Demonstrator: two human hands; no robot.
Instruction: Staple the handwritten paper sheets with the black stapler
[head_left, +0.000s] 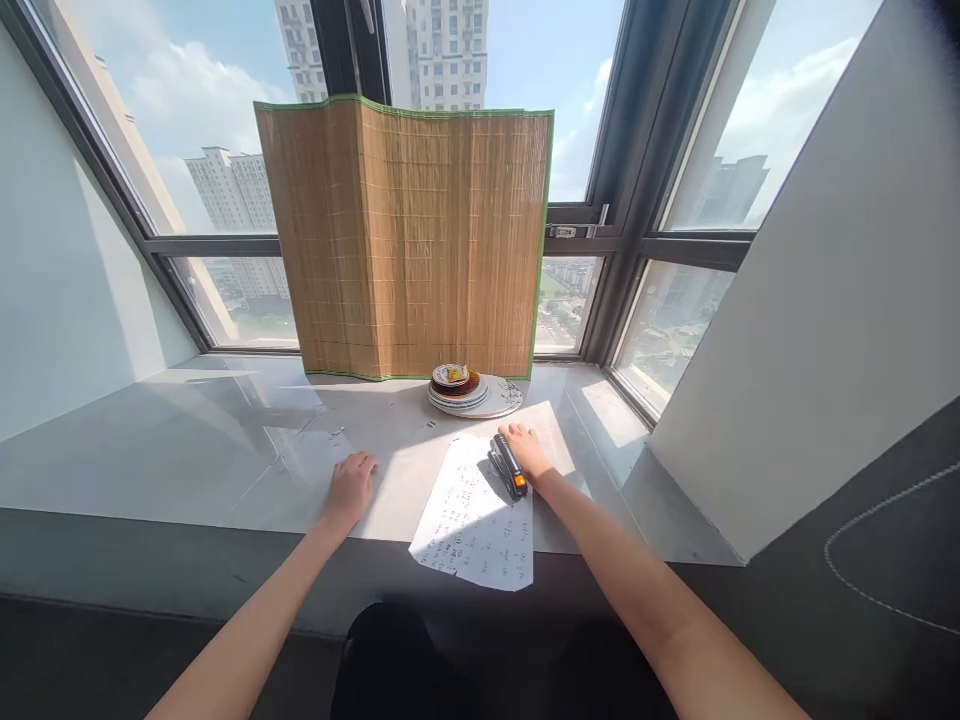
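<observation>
My left hand rests on the pale window sill, its fingers loosely bent and holding nothing. To its right lies a sheet of paper with handwritten marks, its near end hanging over the sill's front edge. A black stapler with an orange part at its near end sits on the paper's upper right. Right beside the stapler is my right hand, palm down, fingers stretched past its far end. Whether the fingers touch the stapler I cannot tell.
Behind the paper a stack of small plates stands on a larger oval plate. A bamboo mat with green edging leans upright against the window. Small bits lie on the sill beyond my left hand. A slanted wall bounds the right side.
</observation>
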